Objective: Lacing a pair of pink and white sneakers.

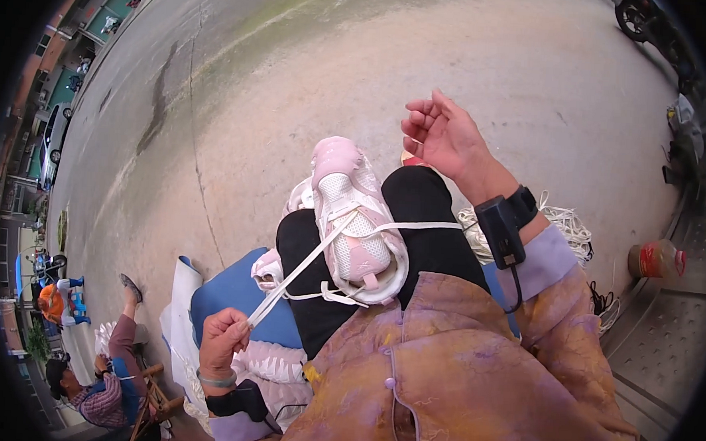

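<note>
A pink and white sneaker [365,257] rests across my lap, between my black-clad thighs. A white shoelace [296,273] runs from its upper down to my left hand [224,343], whose fingers are pinched tight around it. Another length of lace crosses my right thigh toward the right. Raised beyond my knees, my right hand [443,137] has loosely bent fingers held apart, with nothing visible in them. Under the first sneaker, another pink and white shoe [296,204] is partly hidden.
Beside my right leg lies a heap of white laces [564,227]. A capped plastic jar [654,261] stands at the right on a metal surface [670,341]. Blue cloth [229,294] and more pale pink shoes [277,364] are at my left. Another person [104,391] sits at lower left.
</note>
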Available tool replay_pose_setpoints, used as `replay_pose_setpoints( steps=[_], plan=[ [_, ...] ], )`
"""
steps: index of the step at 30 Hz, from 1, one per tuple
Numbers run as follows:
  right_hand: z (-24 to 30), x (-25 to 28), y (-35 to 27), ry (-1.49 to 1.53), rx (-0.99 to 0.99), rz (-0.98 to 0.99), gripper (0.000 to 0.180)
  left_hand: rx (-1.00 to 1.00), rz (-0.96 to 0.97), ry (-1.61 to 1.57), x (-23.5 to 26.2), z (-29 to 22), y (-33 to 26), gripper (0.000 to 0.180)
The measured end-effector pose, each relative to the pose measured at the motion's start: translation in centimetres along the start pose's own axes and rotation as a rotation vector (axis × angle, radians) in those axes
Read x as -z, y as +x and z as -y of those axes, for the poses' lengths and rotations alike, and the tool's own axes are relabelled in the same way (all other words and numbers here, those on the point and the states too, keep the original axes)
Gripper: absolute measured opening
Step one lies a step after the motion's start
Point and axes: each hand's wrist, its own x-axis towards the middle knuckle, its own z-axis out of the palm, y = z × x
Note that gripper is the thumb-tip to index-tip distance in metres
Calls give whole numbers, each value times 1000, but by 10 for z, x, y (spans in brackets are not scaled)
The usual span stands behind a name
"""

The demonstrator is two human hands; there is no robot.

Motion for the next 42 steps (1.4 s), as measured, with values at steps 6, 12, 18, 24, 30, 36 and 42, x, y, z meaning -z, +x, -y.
replay_pose_setpoints(
  steps=[6,12,18,24,30,36,42],
  plan=[
    [6,-60,13,-180,26,35,43,-153,17,354,-11,13,27,12],
    [-22,-156,8,-727,-128,524,51,-1013,-114,596,-95,-70,40,38],
    [-94,-228,-9,-764,-108,853,52,-1171,-65,613,-97,-78,22,45],
    [-127,-237,-11,-691,-118,612,42,-1041,14,310,-87,-66,5,42],
    [-144,-243,3,-622,-77,498,40,-1057,30,227,-83,-56,3,45],
    [-149,-246,13,-584,-38,438,40,-951,-5,223,-81,-58,-4,47],
    [-158,-255,18,-560,-59,418,40,-1055,-165,384,-79,-49,-4,44]
  ],
)
